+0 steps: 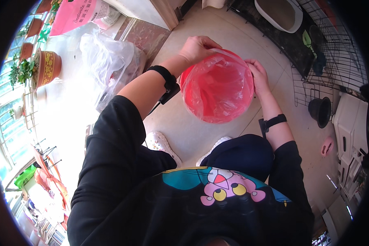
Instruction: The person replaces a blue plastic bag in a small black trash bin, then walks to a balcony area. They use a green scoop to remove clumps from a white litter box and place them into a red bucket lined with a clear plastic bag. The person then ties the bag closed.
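A round red bin (216, 118) stands on the tiled floor before me, its inside lined with a thin clear plastic bag (224, 83). My left hand (200, 47) pinches the bag's edge at the far left of the rim. At the right side of the rim is my right hand (258, 72), its fingers curled over the edge and the bag; part of its grip is hidden behind the rim. Black straps sit on both of my forearms. Left of the bin, a filled white translucent plastic bag (110, 61) rests near a stone sill.
A wire cage (338, 67) with a black tray and a white litter box (279, 15) stands at the upper right. A black pot (320, 111) is at the right. A patterned flowerpot (49, 69) and a pink bag (77, 15) are at the left. My shoes are below the bin.
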`<action>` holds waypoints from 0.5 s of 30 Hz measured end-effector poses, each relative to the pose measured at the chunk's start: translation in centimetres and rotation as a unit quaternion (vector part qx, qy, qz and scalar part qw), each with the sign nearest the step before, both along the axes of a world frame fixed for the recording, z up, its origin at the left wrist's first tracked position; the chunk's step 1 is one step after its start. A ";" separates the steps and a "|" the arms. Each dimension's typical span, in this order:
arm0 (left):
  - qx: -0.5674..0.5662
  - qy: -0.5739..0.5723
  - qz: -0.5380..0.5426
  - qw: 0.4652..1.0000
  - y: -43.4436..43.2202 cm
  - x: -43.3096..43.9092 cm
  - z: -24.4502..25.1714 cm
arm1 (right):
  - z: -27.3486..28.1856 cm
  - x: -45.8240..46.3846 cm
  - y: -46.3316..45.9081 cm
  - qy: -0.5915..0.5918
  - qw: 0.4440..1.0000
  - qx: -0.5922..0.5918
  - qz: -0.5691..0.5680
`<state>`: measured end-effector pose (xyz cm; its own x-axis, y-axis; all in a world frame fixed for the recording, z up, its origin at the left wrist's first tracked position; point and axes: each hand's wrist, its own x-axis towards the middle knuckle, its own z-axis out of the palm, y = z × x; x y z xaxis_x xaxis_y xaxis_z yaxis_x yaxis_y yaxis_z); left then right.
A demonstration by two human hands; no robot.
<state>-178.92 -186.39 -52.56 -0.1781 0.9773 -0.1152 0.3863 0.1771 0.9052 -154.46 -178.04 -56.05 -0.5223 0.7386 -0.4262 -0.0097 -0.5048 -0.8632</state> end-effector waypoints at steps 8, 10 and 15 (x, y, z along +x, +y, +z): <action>0.013 0.003 -0.045 0.999 -0.5 1.0 -0.4 | 3.8 -2.2 -1.7 -0.130 0.845 0.507 0.106; 0.015 0.007 -0.044 0.999 -0.5 1.1 -0.4 | 3.7 -2.1 -1.6 -0.163 0.851 0.492 0.083; -0.086 -0.026 -0.040 0.995 -0.7 1.4 -0.6 | 1.4 -2.2 -1.3 -0.142 0.952 0.253 0.097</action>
<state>-177.51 -187.10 -53.13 -0.0900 0.9530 -0.2892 0.3580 0.3020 0.8836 -156.69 -179.34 -54.62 -0.5862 0.7887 -0.1852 0.3118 0.0086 -0.9501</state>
